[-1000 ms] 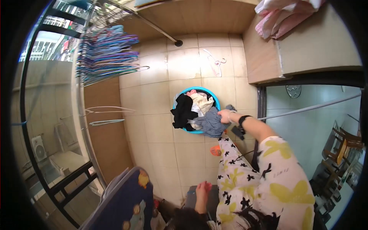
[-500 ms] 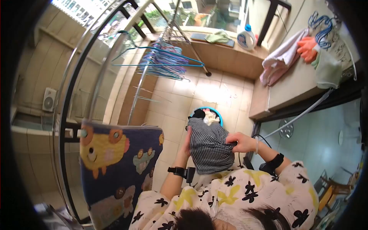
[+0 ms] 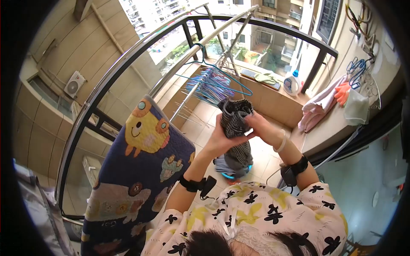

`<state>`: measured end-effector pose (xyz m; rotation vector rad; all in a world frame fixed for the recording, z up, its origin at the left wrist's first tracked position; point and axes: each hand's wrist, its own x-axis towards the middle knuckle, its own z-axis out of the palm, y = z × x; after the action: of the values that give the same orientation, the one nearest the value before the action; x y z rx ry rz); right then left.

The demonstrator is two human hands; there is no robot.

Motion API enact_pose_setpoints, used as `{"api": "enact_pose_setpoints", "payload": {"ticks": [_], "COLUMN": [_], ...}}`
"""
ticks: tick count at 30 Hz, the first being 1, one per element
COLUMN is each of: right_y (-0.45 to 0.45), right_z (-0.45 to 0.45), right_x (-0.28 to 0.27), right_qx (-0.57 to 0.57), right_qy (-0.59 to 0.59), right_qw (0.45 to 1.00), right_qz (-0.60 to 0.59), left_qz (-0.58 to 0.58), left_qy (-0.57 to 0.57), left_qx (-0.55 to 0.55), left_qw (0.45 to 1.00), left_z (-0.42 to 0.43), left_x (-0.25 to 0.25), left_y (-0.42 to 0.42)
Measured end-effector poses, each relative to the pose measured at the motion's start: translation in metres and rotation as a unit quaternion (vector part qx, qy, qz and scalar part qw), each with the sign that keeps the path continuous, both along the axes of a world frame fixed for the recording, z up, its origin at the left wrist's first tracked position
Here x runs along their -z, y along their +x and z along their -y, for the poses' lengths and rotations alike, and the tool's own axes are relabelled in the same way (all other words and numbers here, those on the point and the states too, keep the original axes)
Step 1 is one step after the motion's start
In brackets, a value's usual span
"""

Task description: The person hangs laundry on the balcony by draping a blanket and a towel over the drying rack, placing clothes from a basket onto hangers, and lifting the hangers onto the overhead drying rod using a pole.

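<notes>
A black-and-white checked garment (image 3: 237,117) is bunched up between my two hands, its gathered top edge rounded like an opening. My left hand (image 3: 219,141) is wrapped round its left side. From the right, my right hand (image 3: 264,128) grips the same cloth, fingers curled near the top edge. The lower part of the garment hangs down over a blue basin (image 3: 228,176) on the floor, mostly hidden by the cloth. More cloth shows at the basin's rim.
Many hangers (image 3: 209,85) crowd a metal rail ahead. A dark blue cartoon-patterned blanket (image 3: 141,170) hangs at my left. A detergent bottle (image 3: 292,83) stands on the far ledge. A pink towel (image 3: 318,106) and orange gloves (image 3: 342,94) are at the right.
Both hands have risen and moved forward with the checked garment, which was spread out low and is now bunched at the top. The view has tilted up.
</notes>
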<state>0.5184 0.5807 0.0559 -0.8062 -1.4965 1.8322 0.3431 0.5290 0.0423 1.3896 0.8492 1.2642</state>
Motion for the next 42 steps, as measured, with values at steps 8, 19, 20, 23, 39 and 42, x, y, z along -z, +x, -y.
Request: {"api": "enact_pose_setpoints", "payload": {"ticks": [8, 19, 20, 23, 39, 42], "right_y": [-0.033, -0.048, -0.056, -0.079, -0.151, -0.097], "right_z": [0.009, -0.091, -0.103, -0.113, -0.199, -0.177], "right_x": [0.013, -0.024, -0.025, -0.047, -0.018, 0.009], "right_qx": [-0.131, -0.176, -0.26, -0.258, 0.092, 0.049], "right_qy": [0.169, 0.193, 0.251, 0.322, 0.187, 0.219], "right_qw": [0.972, 0.958, 0.919, 0.873, 0.977, 0.97], "right_qz": [0.095, 0.118, 0.157, 0.26, 0.052, 0.092], "left_qz": [-0.052, 0.017, 0.026, 0.22, 0.294, 0.294], "left_qy": [-0.285, -0.243, -0.236, -0.202, -0.135, -0.114], "left_qx": [-0.088, -0.184, -0.244, -0.267, -0.252, -0.258], "left_qw": [0.953, 0.952, 0.94, 0.916, 0.912, 0.913], "left_z": [0.03, 0.094, 0.097, 0.099, 0.099, 0.101], "left_x": [0.025, 0.056, 0.048, 0.009, -0.057, -0.068], "left_y": [-0.048, -0.154, -0.154, -0.129, -0.117, -0.116]}}
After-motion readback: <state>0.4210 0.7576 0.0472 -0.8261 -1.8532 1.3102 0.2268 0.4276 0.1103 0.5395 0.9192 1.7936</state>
